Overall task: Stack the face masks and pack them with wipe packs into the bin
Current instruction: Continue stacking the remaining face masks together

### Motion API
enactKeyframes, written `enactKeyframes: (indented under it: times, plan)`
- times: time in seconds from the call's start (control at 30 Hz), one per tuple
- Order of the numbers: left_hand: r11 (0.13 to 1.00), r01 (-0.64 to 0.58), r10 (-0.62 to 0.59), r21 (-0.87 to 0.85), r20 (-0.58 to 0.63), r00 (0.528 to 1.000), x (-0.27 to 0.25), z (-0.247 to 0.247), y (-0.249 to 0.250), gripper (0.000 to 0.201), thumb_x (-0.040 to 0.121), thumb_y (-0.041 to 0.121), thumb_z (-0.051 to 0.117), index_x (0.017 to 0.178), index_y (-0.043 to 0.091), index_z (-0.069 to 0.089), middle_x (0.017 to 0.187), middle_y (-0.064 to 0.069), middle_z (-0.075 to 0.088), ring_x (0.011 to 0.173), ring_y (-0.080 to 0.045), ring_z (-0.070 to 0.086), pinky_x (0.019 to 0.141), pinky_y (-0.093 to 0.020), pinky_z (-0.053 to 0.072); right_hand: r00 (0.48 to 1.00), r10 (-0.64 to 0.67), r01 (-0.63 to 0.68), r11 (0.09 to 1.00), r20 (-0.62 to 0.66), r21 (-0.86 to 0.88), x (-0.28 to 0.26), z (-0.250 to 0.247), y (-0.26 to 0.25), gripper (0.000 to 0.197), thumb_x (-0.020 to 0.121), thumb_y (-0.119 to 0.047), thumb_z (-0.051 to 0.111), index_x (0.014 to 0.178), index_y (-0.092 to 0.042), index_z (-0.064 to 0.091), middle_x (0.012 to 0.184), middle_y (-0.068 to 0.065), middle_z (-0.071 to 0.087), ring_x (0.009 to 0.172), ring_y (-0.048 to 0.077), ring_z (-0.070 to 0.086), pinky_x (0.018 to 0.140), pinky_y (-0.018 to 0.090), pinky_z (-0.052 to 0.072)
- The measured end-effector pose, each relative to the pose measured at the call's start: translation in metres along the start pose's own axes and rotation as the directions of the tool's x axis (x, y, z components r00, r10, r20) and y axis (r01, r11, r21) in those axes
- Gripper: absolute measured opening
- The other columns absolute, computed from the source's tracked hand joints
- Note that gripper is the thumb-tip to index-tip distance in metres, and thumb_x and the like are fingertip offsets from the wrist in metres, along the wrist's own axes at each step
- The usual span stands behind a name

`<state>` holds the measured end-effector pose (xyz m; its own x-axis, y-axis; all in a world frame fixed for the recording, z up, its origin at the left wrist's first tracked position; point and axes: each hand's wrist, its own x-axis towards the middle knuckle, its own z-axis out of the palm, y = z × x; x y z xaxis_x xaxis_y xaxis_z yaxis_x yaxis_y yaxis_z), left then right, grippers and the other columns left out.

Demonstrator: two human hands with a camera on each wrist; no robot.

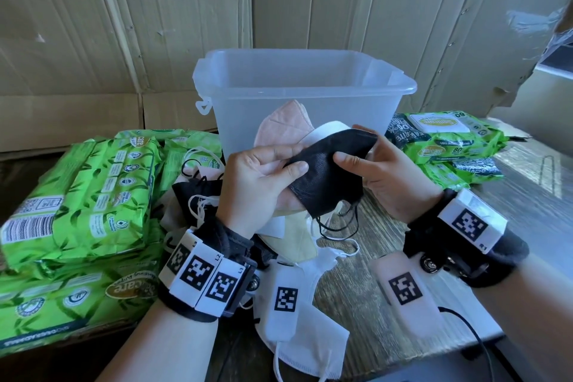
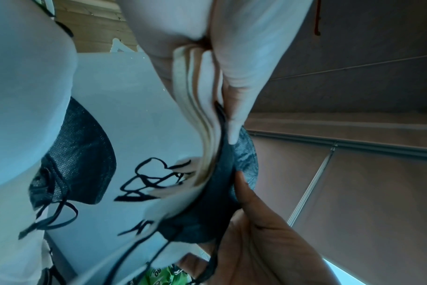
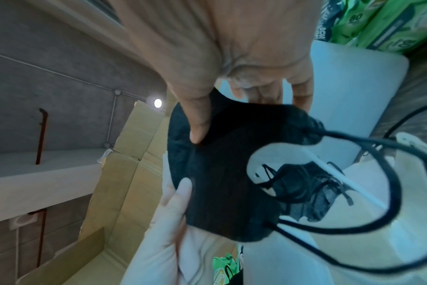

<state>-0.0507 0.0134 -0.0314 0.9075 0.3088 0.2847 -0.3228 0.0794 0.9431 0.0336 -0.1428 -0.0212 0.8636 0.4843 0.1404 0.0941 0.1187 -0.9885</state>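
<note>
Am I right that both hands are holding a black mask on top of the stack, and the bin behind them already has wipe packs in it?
Not quite. Both the left hand and right hand do hold the black mask on the stack, but the head view shows no wipe packs in the bin; the wipe packs lie on the table beside it.

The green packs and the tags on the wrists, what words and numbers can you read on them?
"Care": left wipe packs, partly hidden logo.
"80": right wipe packs, on the top and front edges.
"L2": left wrist tag, beside its square code.
The small print, barcode digits and dark lettering on the packs are too blurred to read.
</note>
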Motion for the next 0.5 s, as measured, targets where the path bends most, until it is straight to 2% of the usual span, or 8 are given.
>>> enactKeyframes:
  times: [0.1, 0.2, 0.23, 0.27, 0.3, 0.37, 0.43, 0.5]
  plan:
    - [1.000, -0.018, 0.019, 0.023, -0.037, 0.999, 0.0025, -0.0005, -0.0026, 0.023, 0.076, -0.006, 0.068, 0.089, 0.012, 0.072, 0.095, -0.012, 0.073, 0.094, -0.030, 0.069, 0.078, -0.060, 0.053, 0.998, -0.045, 0.044, 0.999, 0.046, 0.014, -0.0026, 0.0014, 0.0005, 0.080, 0.059, -0.033, 0.083, 0.118, 0.008, 0.051, 0.110, 0.021, 0.063, 0.101, 0.027, 0.062, 0.091, 0.038, 0.051]
    - [0.999, -0.020, 0.021, 0.039, -0.050, 0.999, 0.0041, -0.0012, -0.0047, 0.022, 0.076, -0.006, 0.069, 0.090, 0.010, 0.072, 0.098, -0.015, 0.072, 0.096, -0.029, 0.069, 0.084, -0.060, 0.051, 0.998, -0.056, 0.055, 0.997, 0.005, 0.059, -0.0013, -0.0025, 0.0015, 0.060, 0.064, -0.020, 0.074, 0.114, 0.007, 0.055, 0.099, 0.015, 0.068, 0.090, 0.023, 0.066, 0.079, 0.032, 0.055]
    - [0.999, -0.023, 0.026, 0.048, -0.051, 0.998, 0.0043, -0.0014, -0.0051, 0.021, 0.075, -0.006, 0.069, 0.090, 0.010, 0.071, 0.098, -0.013, 0.072, 0.095, -0.027, 0.069, 0.083, -0.057, 0.052, 0.998, -0.066, 0.065, 0.996, 0.005, 0.059, -0.0015, -0.0027, 0.0009, 0.053, 0.067, -0.018, 0.073, 0.111, 0.006, 0.057, 0.096, 0.015, 0.069, 0.088, 0.024, 0.066, 0.077, 0.033, 0.056]
    - [0.998, -0.032, 0.035, 0.060, -0.057, 0.998, 0.0047, -0.0016, -0.0055, 0.021, 0.075, -0.005, 0.070, 0.089, 0.010, 0.071, 0.096, -0.007, 0.073, 0.092, -0.021, 0.070, 0.082, -0.051, 0.055, 0.997, -0.078, 0.078, 0.996, -0.003, 0.031, -0.0010, -0.0035, 0.0014, 0.049, 0.069, -0.019, 0.075, 0.108, 0.005, 0.059, 0.097, 0.018, 0.068, 0.089, 0.026, 0.065, 0.079, 0.036, 0.056]
    - [0.995, -0.052, 0.057, 0.086, -0.066, 0.996, 0.0054, -0.0023, -0.0063, 0.021, 0.074, -0.004, 0.071, 0.087, 0.012, 0.070, 0.092, 0.003, 0.073, 0.088, -0.012, 0.070, 0.082, -0.040, 0.057, 0.995, -0.099, 0.099, 0.995, -0.014, 0.002, -0.0001, -0.0038, 0.0015, 0.047, 0.069, -0.021, 0.078, 0.105, 0.004, 0.061, 0.097, 0.020, 0.068, 0.089, 0.027, 0.064, 0.080, 0.038, 0.055]
    - [0.983, -0.104, 0.116, 0.152, -0.074, 0.991, 0.0067, -0.0030, -0.0073, 0.021, 0.074, 0.001, 0.073, 0.082, 0.019, 0.070, 0.080, 0.021, 0.071, 0.079, 0.002, 0.066, 0.078, -0.017, 0.052, 0.985, -0.163, 0.163, 0.987, -0.050, -0.002, -0.0003, -0.0039, -0.0006, 0.033, 0.070, -0.015, 0.077, 0.096, -0.001, 0.064, 0.089, 0.012, 0.070, 0.083, 0.020, 0.066, 0.074, 0.031, 0.055]
    - [0.973, -0.130, 0.150, 0.192, -0.092, 0.984, 0.0086, -0.0041, -0.0083, 0.016, 0.077, 0.006, 0.073, 0.078, 0.022, 0.069, 0.073, 0.021, 0.070, 0.075, 0.005, 0.064, 0.076, -0.009, 0.046, 0.967, -0.243, 0.245, 0.969, -0.073, 0.013, 0.0000, -0.0042, -0.0032, 0.031, 0.066, -0.009, 0.076, 0.095, -0.003, 0.064, 0.083, 0.000, 0.072, 0.080, 0.013, 0.066, 0.071, 0.024, 0.053]
    - [0.971, -0.145, 0.166, 0.189, -0.101, 0.981, 0.0101, -0.0061, -0.0099, 0.014, 0.081, 0.009, 0.070, 0.076, 0.022, 0.068, 0.070, 0.020, 0.070, 0.074, 0.007, 0.062, 0.074, -0.007, 0.043, 0.950, -0.291, 0.300, 0.951, -0.112, 0.073, 0.0005, -0.0050, -0.0071, 0.035, 0.060, -0.018, 0.075, 0.093, -0.008, 0.067, 0.084, -0.001, 0.073, 0.081, 0.013, 0.067, 0.073, 0.024, 0.053]
